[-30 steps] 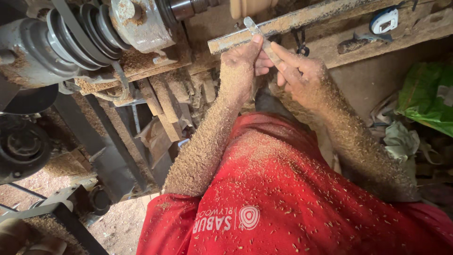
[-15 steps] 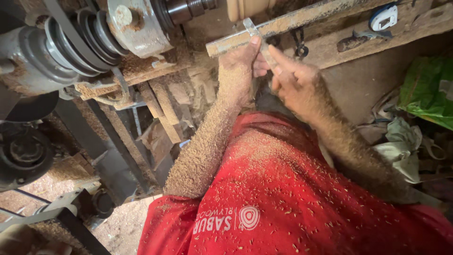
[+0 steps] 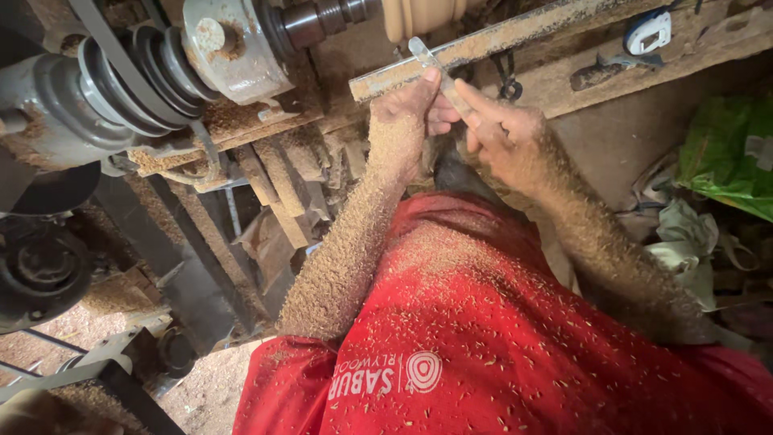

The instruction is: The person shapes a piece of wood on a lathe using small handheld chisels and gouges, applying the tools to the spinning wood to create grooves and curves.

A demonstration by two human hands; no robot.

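your left fingers (image 3: 431,101) are pinched around the middle of a narrow flat metal tool (image 3: 439,76), thumb on top, and your right fingers (image 3: 475,101) close on its lower end, index stretched along the blade. so both hands grip the 1 tool: left hand (image 3: 407,121) nearer the tip, right hand (image 3: 507,137) behind it. the tool's tip lies across the long metal tool rest (image 3: 515,32) and points up toward the pale turned wooden piece (image 3: 423,14) held on the lathe spindle (image 3: 322,18); whether the tip touches the wood i cannot tell, as the contact sits at the frame's top edge.

judging by this, the shaping is well under way: the wood already shows rounded beads, and sawdust coats both your forearms, your red shirt (image 3: 483,338) and the wooden bench (image 3: 644,64) behind the rest. how much profile remains uncut is hidden, since most of the piece is out of view.

further out, the grooved belt pulley (image 3: 121,80) stands to the left, a small tape measure (image 3: 648,31) lies on the bench, and a green bag (image 3: 725,153) sits at the right.
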